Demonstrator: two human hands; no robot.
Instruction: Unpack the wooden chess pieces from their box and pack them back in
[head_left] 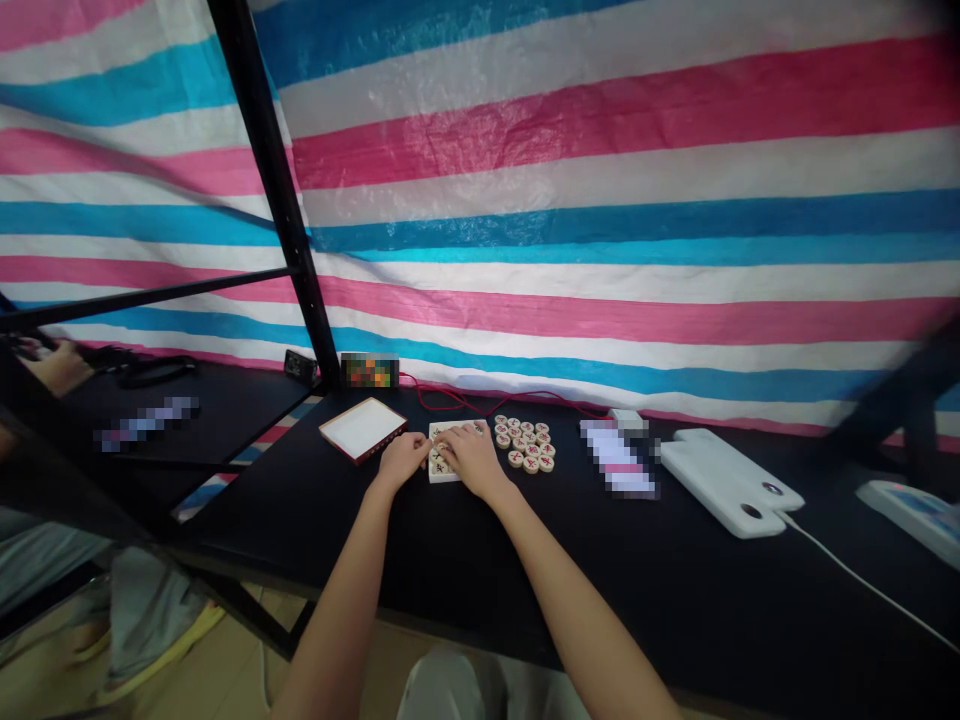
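Observation:
A white tray (450,477) with round xiangqi pieces in it lies on the black table, partly covered by my hands. My right hand (470,455) rests over the tray with its fingers spread across the pieces. At the tray's left edge is my left hand (405,458), its fingers bent together; whether they hold a piece is too small to tell. Just right of the tray, several loose round pieces (531,437) with red characters lie grouped on the table. An open box lid (365,429) with a white inside and red rim sits to the left.
Right of the pieces are a blurred-out flat item (616,458), a white device (727,482) with a cable and another pale device (911,515). A small colourful box (370,371) and red wires lie behind. A black post (281,200) rises at left; another person's hand (61,368) is beyond it.

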